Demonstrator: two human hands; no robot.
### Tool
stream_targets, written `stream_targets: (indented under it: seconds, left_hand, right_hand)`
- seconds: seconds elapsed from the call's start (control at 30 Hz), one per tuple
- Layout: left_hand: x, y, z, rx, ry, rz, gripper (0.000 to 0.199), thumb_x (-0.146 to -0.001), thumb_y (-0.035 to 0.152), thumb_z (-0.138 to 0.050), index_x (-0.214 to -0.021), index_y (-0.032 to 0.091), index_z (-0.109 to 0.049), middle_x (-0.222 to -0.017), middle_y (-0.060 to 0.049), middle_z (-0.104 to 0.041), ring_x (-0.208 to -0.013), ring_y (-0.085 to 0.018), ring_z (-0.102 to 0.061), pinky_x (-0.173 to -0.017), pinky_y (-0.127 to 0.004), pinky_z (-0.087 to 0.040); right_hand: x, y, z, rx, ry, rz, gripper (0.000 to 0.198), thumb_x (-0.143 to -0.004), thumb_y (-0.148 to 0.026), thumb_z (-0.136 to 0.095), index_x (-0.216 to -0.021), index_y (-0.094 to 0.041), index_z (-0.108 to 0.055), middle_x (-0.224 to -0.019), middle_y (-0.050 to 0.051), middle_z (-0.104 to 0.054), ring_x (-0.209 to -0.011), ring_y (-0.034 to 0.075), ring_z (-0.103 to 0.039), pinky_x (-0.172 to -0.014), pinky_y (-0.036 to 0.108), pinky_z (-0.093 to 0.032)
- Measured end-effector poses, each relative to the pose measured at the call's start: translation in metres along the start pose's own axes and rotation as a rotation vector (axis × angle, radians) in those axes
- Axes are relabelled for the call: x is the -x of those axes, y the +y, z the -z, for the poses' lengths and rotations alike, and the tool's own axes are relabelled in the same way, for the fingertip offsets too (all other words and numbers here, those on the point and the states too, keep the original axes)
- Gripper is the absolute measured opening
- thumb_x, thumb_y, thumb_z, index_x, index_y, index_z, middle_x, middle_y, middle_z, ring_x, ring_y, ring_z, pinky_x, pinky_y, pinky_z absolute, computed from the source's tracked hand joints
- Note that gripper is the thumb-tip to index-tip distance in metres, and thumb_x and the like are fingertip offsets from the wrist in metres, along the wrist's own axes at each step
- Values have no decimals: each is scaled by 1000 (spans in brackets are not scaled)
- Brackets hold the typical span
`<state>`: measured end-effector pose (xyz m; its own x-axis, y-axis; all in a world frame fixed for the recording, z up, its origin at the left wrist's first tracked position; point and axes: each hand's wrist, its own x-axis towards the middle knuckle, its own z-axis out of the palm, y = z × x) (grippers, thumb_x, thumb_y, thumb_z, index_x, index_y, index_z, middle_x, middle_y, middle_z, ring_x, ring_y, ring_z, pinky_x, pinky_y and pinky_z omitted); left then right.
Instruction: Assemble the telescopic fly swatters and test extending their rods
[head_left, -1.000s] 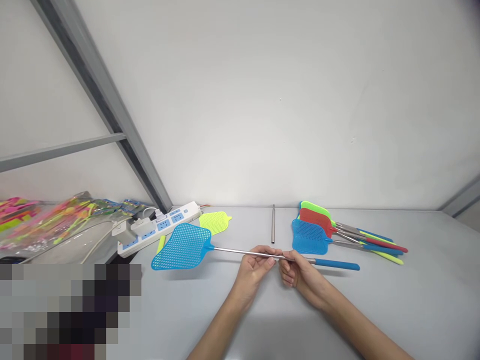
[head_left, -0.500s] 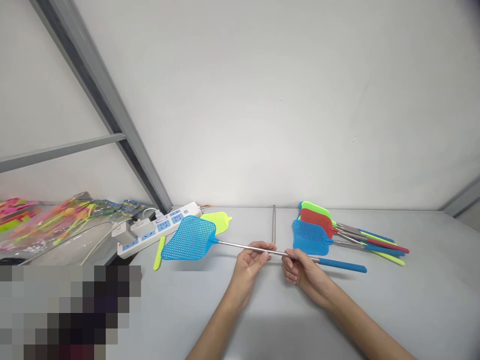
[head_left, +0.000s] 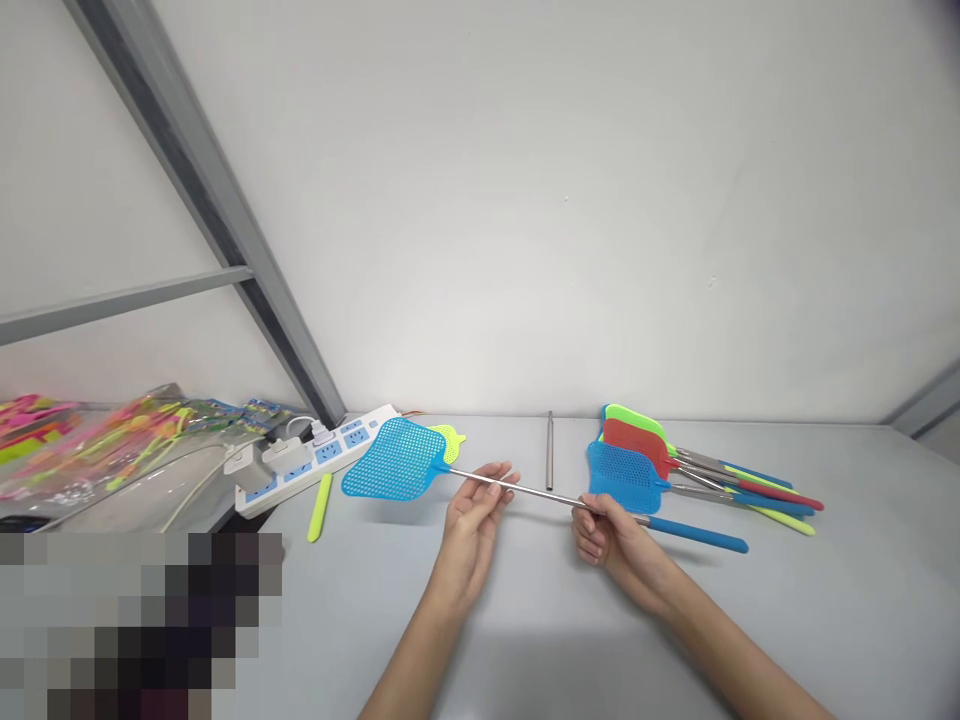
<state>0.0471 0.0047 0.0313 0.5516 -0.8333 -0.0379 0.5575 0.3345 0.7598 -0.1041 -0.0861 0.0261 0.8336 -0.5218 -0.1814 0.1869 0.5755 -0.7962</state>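
A blue fly swatter [head_left: 396, 462] with a thin metal rod and a blue handle is held in the air over the table, its head to the left and slightly raised. My left hand [head_left: 474, 525] pinches the rod near the head, thumb in front and fingers behind. Around the rod near the handle, my right hand [head_left: 611, 540] is closed. Behind my hands, a bare metal tube [head_left: 550, 455] lies on the table. A yellow-green swatter head [head_left: 454, 443] is partly hidden behind the blue one, and a yellow-green handle [head_left: 319, 508] rests at the left.
Several fly swatters in blue, red and green, such as a blue one [head_left: 626, 478], lie piled at the right. A white power strip [head_left: 306, 470] with plugs stands at the left, beside plastic-wrapped items [head_left: 127, 440]. The wall [head_left: 570, 220] borders the grey table [head_left: 570, 640] at the back.
My left hand has slid left along the rod toward the swatter head. The head has risen and moved a little right, while the handle end has dropped slightly and shifted right.
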Motion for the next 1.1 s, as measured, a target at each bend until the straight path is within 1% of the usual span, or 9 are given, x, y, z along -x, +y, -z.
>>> stream_targets:
  seconds: [0.2,0.33,0.43,0.57,0.7,0.87,1.1]
  left_hand:
    - [-4,4,5,86,88,-30,20,-72,15,-56,-92,16,-61,-107,-6,-57,-98,-19,-53,-85,-27,-40]
    - [-9,9,8,166,186,-78,17,-72,17,-56,-89,17,-61,-104,-6,-59,-95,-17,-55,-83,-27,-41]
    - [-11,12,10,210,228,-103,17,-72,17,-56,-88,17,-61,-101,-6,-61,-91,-17,-57,-82,-28,-42]
    - [-10,12,12,203,232,-116,17,-70,12,-57,-86,17,-62,-102,-5,-60,-92,-18,-57,-83,-29,-41]
    - [-9,11,11,209,220,-93,20,-67,9,-57,-85,16,-62,-103,-6,-59,-92,-18,-56,-82,-28,-42]
    - [-8,12,9,263,226,-88,17,-69,14,-55,-85,15,-62,-97,-7,-61,-90,-19,-57,-78,-28,-43]
    - [-7,12,7,283,243,-81,14,-69,15,-57,-83,15,-62,-87,-4,-63,-83,-15,-58,-77,-26,-43]
  right_hand:
    - [-3,0,2,-19,15,6,32,-80,-32,-42,-52,-15,-44,-47,-4,-29,-43,8,-27,-45,24,-21]
    - [-3,-1,4,-29,20,7,32,-80,-32,-42,-52,-15,-44,-46,-4,-29,-43,8,-27,-45,24,-21]
    - [-2,-2,5,-28,18,8,33,-80,-33,-41,-52,-15,-44,-46,-4,-29,-42,7,-26,-45,24,-22]
    - [-2,-2,4,-20,18,14,34,-80,-32,-41,-51,-15,-44,-46,-4,-29,-42,7,-26,-45,24,-22]
    - [-1,-2,1,-6,24,22,33,-80,-32,-41,-51,-15,-44,-46,-4,-29,-42,7,-26,-45,24,-21]
    - [-1,-1,1,10,37,28,33,-79,-33,-43,-52,-15,-44,-46,-5,-29,-42,7,-26,-45,24,-21]
    - [0,-2,1,23,48,9,33,-78,-35,-43,-51,-16,-43,-46,-5,-28,-42,7,-25,-45,23,-21]
